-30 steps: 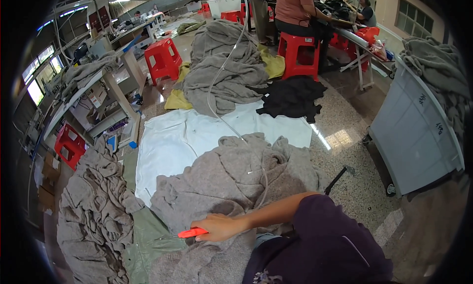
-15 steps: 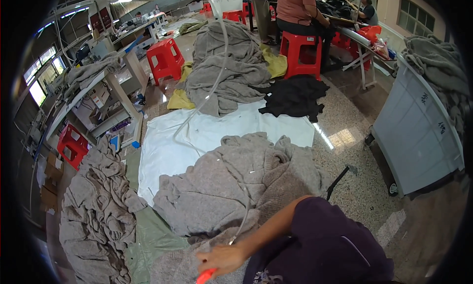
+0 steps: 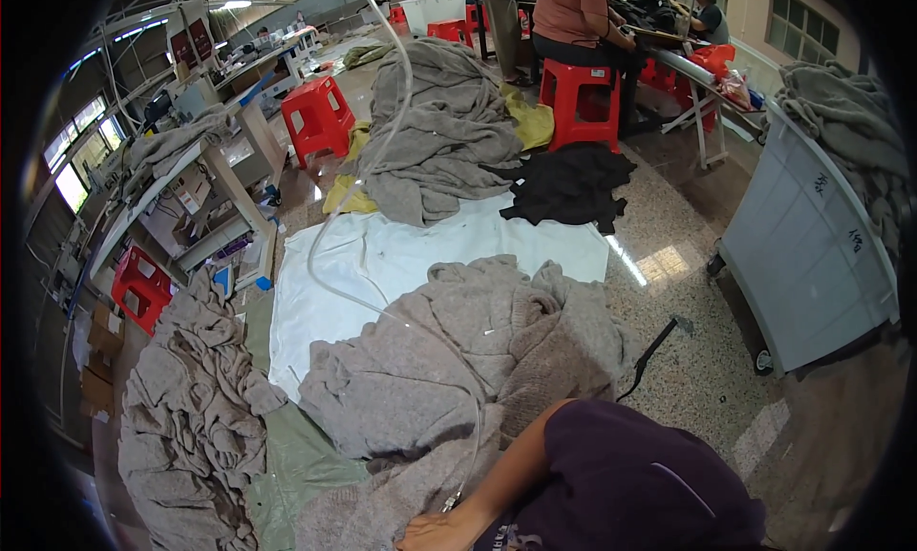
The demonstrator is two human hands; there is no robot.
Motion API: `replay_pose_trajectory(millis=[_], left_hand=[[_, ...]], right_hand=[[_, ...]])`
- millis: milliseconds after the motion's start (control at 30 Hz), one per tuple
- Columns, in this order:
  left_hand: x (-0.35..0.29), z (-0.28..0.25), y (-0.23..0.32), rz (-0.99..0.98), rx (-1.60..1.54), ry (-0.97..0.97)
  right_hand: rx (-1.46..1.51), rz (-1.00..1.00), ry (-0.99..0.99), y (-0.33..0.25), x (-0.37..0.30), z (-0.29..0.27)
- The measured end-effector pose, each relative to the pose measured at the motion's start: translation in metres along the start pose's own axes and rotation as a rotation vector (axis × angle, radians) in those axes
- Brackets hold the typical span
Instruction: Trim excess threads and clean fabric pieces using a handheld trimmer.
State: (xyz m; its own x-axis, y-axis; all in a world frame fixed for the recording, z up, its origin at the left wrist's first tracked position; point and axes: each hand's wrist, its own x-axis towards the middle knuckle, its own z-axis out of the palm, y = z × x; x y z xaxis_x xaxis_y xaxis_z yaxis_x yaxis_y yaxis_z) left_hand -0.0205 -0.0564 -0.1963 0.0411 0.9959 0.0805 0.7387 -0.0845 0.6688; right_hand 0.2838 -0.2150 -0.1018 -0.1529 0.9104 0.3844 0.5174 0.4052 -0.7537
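Note:
My right hand (image 3: 436,532) is closed at the lower edge, low over a grey-brown knitted garment (image 3: 368,508). A clear hose (image 3: 432,329) hangs from above, crosses the knit heap and ends in a metal fitting (image 3: 452,501) beside this hand. The hand grips the red air gun on that hose; its red body, seen half a second ago, is now hidden by the hand and frame edge. Just ahead lies a big heap of grey-brown knitwear (image 3: 411,389), partly on a white sheet (image 3: 315,250). My left hand is out of view.
More knitwear (image 3: 191,417) lies at left by a green sheet (image 3: 301,455), and a further grey pile (image 3: 435,121) lies ahead. A black garment (image 3: 568,188), red stools (image 3: 320,121), a wheeled white bin (image 3: 802,245) and a black strap (image 3: 654,355) surround it. A seated person (image 3: 578,21) works beyond.
My right hand has drawn lower toward the frame's bottom edge, carrying the air gun with it. The hanging hose has swung left. The knitwear heaps look unchanged.

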Motion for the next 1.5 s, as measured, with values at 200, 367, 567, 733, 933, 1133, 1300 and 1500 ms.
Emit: replay_pose_trajectory(millis=[200,367,567,733,933,1133,1300,1500], left_hand=[[-0.017,-0.001,0.056,-0.054,0.129,-0.056],[0.049,0.025,-0.117,0.317,-0.116,0.121],[0.043,0.009,-0.044,0.289,0.548,-0.153],[0.027,-0.005,0.030,0.256,0.838,-0.254],[0.001,0.003,0.071,0.188,0.562,-0.114],[-0.011,0.006,0.091,0.119,0.288,0.032],[-0.017,0.007,0.092,0.052,0.065,0.147],[-0.025,0.000,0.091,-0.013,-0.159,0.274]], right_hand=[[-0.016,0.046,0.032,0.002,0.001,0.001],[-0.019,0.064,-0.034,0.002,0.000,-0.007],[-0.062,0.122,-0.079,-0.001,-0.007,-0.014],[-0.043,0.127,-0.078,-0.007,-0.004,-0.021],[-0.027,0.130,-0.080,-0.009,-0.007,-0.024],[-0.027,0.152,-0.066,-0.013,-0.003,-0.022],[-0.072,0.150,-0.048,-0.010,-0.004,-0.018],[-0.145,0.174,-0.157,-0.008,-0.008,-0.027]])
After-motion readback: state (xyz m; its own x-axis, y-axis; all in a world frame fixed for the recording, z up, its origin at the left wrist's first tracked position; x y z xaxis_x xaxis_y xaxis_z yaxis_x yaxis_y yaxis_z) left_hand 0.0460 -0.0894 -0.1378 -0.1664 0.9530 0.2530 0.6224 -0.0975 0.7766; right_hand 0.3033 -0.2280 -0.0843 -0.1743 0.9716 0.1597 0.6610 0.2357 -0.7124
